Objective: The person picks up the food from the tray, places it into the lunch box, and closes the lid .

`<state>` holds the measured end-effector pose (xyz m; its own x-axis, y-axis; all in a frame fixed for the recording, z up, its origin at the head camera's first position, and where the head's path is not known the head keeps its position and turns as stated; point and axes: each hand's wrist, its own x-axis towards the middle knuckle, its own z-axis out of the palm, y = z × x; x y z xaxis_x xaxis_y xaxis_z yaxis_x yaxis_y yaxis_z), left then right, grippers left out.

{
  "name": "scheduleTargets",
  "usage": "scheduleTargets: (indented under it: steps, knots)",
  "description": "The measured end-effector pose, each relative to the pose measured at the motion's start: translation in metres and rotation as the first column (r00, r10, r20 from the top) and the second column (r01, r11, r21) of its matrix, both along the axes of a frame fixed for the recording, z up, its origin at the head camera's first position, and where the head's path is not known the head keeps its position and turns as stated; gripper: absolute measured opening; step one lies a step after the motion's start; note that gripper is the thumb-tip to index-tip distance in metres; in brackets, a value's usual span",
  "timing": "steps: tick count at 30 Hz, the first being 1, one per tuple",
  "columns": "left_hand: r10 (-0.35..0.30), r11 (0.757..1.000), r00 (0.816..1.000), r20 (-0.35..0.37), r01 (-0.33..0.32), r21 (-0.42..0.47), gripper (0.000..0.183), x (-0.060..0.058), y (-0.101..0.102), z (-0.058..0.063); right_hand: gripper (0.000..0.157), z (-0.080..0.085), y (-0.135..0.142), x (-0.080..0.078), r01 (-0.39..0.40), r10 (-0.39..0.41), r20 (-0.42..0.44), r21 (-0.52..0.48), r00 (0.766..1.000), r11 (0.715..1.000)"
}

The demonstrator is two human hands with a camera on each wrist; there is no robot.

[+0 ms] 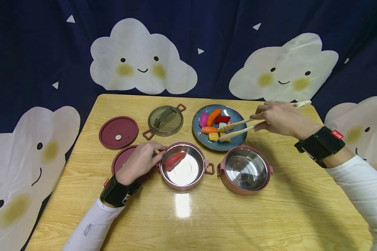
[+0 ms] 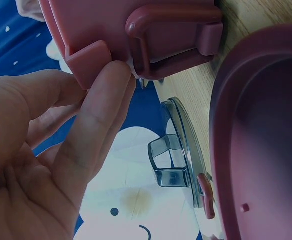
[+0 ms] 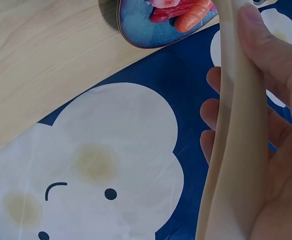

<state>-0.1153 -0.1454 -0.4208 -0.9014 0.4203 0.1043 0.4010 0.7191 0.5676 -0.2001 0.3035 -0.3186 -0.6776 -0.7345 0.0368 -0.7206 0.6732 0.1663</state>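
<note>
My left hand (image 1: 141,160) pinches a tab beside the handle on the left side of a pink pot (image 1: 182,188). One red-topped toy sushi piece (image 1: 175,161) lies in that pot. In my right hand (image 1: 278,118) are pale tongs (image 1: 238,132), reaching left over a blue plate (image 1: 203,140). Their tips are apart, near a yellow toy sushi piece (image 1: 214,136) and an orange one (image 1: 209,129); whether they touch either, I cannot tell. Also on the plate are a carrot-orange piece (image 1: 213,116), a magenta piece (image 1: 203,119) and a dark red piece (image 1: 222,120).
Right of the held pot stands a second pink pot (image 1: 243,189), with nothing seen inside. A glass lid (image 1: 172,128) lies behind the left pot. Two maroon lids are at the left, one in full view (image 1: 119,129), the other (image 1: 120,157) partly under my left hand. A cloud-patterned curtain (image 1: 213,80) hangs behind.
</note>
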Motion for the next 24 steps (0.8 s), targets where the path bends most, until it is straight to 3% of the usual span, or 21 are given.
scheduleTargets:
  steps: [8,24]
  knots:
    - [0.006,1.0,1.0,0.003,-0.006,-0.005,0.02,-0.0001,0.0005,0.0003,0.04,-0.0017,-0.0025,-0.0007,0.025,-0.024,0.048,-0.003,0.999,1.0]
    - [0.016,1.0,1.0,0.013,-0.016,-0.007,0.02,0.0001,0.0014,0.0008,0.034,-0.0092,-0.0046,-0.0008,0.01,-0.01,0.042,-0.018,0.999,1.0]
